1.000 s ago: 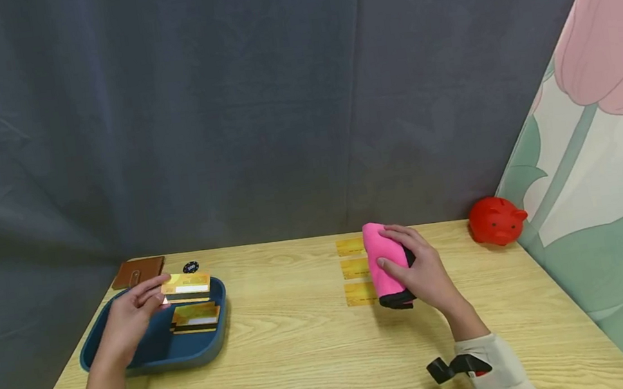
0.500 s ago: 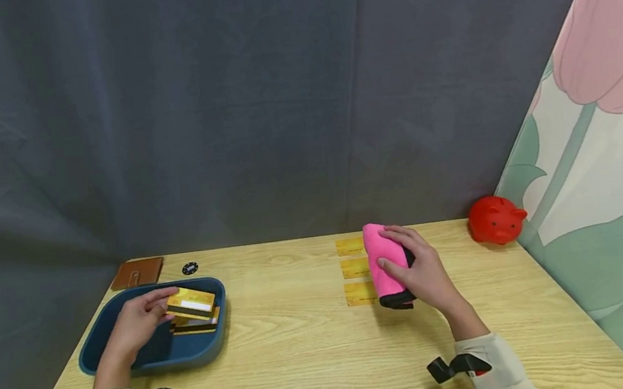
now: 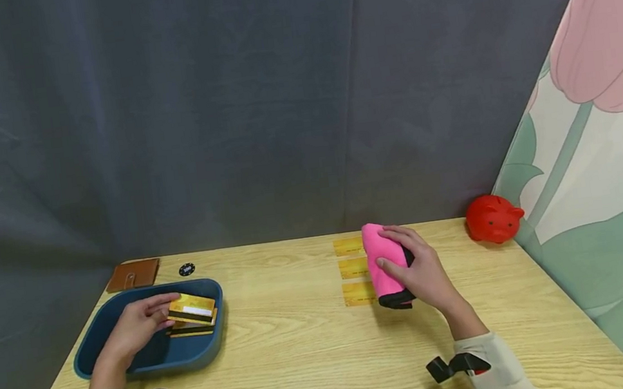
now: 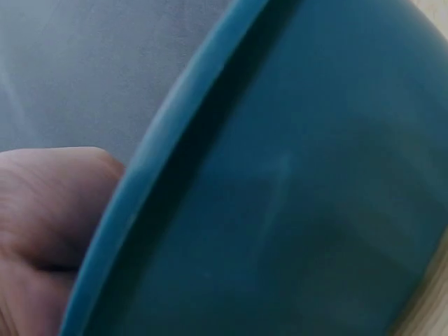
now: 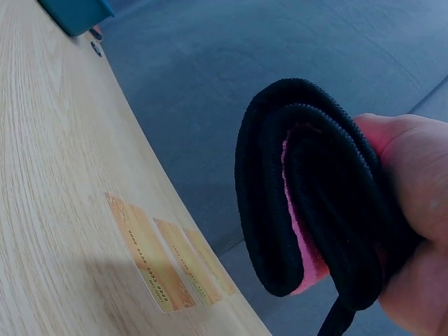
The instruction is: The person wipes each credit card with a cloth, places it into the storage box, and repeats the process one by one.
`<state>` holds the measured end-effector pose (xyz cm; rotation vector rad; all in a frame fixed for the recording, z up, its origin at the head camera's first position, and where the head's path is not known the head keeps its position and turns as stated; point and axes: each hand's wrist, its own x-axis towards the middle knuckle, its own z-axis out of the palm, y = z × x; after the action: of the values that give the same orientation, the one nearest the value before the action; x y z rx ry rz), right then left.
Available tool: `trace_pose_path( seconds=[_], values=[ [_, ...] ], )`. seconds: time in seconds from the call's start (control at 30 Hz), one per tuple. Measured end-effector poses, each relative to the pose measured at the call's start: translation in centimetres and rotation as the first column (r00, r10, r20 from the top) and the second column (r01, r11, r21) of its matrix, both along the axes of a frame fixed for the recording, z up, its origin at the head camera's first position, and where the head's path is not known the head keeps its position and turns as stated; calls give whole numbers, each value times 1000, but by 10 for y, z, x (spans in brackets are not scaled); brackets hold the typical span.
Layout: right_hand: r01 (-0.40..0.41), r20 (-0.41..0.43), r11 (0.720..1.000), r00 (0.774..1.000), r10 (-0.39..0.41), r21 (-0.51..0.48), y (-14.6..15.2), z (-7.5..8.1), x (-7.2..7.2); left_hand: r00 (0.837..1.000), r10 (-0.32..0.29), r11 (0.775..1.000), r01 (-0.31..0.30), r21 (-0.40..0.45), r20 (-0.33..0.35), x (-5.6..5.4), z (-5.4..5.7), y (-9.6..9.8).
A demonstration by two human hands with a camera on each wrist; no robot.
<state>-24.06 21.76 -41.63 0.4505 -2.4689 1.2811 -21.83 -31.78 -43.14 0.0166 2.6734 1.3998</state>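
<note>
In the head view my left hand [image 3: 136, 326] reaches into the blue plastic bin [image 3: 177, 365]. Its fingertips pinch the left edge of a gold bank card [image 3: 192, 308], striped side up. That card overlaps another gold card [image 3: 197, 331] in the bin's right part. The left wrist view shows mostly the bin's outer wall [image 4: 301, 175], which hides my fingers. My right hand [image 3: 423, 271] grips a folded pink cloth with black edging [image 3: 384, 260]. Seen from the right wrist, the cloth's black folded end [image 5: 308, 196] is raised over the table.
Left of the cloth, three gold cards [image 3: 358, 293] lie in a column, partly covered by it in the head view. A brown wallet [image 3: 133, 275] and a black poker chip [image 3: 187, 269] lie behind the bin. A red piggy bank [image 3: 493, 219] stands at the back right.
My left hand has lowered the bank card into the bin, onto the card there, tilting it slightly. My right hand and the pink cloth have stayed in place.
</note>
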Motion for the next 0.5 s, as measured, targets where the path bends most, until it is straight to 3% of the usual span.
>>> trace_pose_path(
  seconds=[0.3,0.5],
  values=[
    [-6,9,1000,1000,6,-4,-1,0,0,994,72,996,-76,-43,-78,-1,-5,3],
    [-3,-6,1000,1000,3,0,-1,0,-1,992,109,990,-114,-85,-65,-2,-4,2]
  ],
)
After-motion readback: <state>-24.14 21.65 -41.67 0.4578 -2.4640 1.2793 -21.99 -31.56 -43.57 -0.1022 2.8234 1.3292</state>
